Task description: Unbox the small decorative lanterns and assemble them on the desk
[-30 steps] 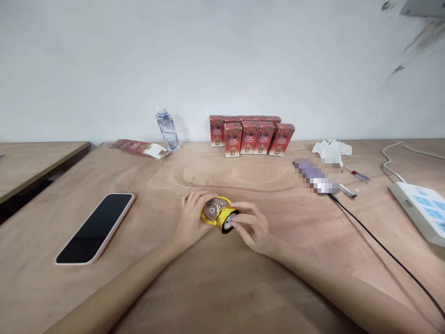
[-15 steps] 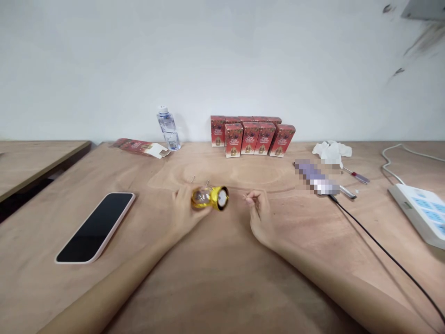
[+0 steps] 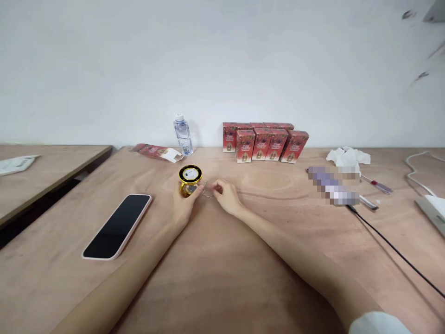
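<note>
My left hand [image 3: 184, 206] is closed around a small gold lantern [image 3: 190, 181] with clear sides. The lantern is tipped so that its round base, black-rimmed with a white disc, faces up toward me. Just right of it my right hand [image 3: 225, 195] is held in a pinch, thumb against fingers. Whatever lies in that pinch is too small to make out. Between the two hands shows a thin bent metal wire [image 3: 207, 195]; whether either hand touches it I cannot tell.
Several red printed boxes [image 3: 262, 144] stand by the wall, near a water bottle [image 3: 183, 137] and a flattened red box [image 3: 158, 151]. A phone [image 3: 118, 227] lies left. To the right are crumpled tissue [image 3: 347, 157], a blurred-out device [image 3: 332, 185] with a black cable, and a screwdriver [image 3: 380, 186].
The lantern has turned from lying sideways to base up and moved slightly away from me. My right hand has come left, close beside it. The view has shifted a little to the left.
</note>
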A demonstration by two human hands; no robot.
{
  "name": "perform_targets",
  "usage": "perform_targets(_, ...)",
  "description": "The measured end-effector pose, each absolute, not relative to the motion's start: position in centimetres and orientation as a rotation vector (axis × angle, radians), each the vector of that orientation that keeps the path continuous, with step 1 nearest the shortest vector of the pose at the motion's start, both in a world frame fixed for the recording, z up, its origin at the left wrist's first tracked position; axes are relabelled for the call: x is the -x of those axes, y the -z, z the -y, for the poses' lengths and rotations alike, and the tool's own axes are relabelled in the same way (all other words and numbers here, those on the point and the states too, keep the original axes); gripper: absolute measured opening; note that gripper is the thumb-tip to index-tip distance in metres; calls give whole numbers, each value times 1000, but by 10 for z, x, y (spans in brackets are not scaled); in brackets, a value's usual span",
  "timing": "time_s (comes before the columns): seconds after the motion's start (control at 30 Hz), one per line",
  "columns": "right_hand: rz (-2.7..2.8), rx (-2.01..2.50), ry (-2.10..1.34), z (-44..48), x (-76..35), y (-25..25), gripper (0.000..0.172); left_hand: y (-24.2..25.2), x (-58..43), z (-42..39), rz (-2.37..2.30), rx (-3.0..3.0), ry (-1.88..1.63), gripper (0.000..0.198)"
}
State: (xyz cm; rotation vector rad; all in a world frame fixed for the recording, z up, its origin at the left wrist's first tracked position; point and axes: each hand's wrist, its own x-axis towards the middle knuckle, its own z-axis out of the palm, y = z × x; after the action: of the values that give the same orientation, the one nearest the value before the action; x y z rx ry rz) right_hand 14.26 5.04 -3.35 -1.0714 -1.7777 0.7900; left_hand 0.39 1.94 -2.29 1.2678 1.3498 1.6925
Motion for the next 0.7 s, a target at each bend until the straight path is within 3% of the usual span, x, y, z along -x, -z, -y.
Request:
perform_targets(0.2, 1848, 1258, -523, -44, -149, 33, 17, 26, -6, -21, -1402, -1239, -1735, 58)
perform_targets(0.37, 2019, 1404, -442, -42, -147, 33, 41, 27, -7, -19, -1382, -1258, -1736, 60)
perform_targets(0.6, 1905, 1004, -521, -44, -159, 32, 43, 33, -2, -18, -1363, -1463, -1625, 59)
perform_targets(0.7, 1743, 820, -402, -38, -163, 28, 28, 32, 0, -16, -1357, -1548, -1538, 56)
